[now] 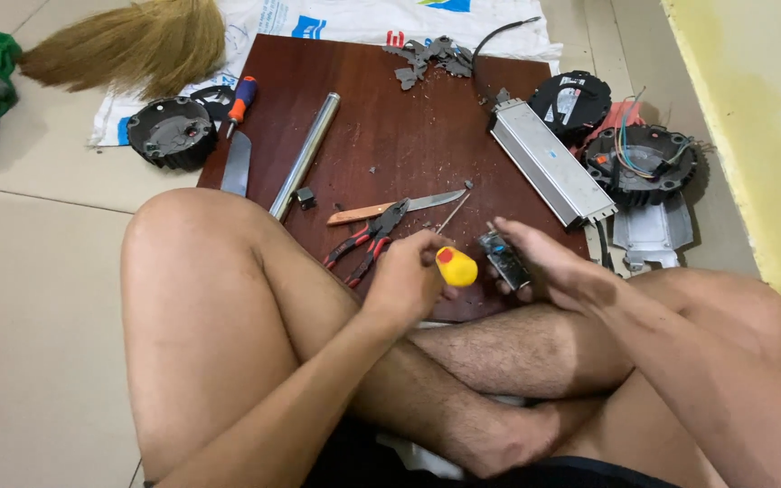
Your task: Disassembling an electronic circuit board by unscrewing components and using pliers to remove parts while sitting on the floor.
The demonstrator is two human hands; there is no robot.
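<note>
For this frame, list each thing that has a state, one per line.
left hand: closed round a yellow-handled screwdriver, shaft pointing up and away
right hand: holding a small circuit board, tilted
red-handled pliers: lying on the wooden board, handles spread
knife: lying flat beside the pliers
metal tube: lying flat
long metal box: lying closed
round black housing: on the floor, open side up
</note>
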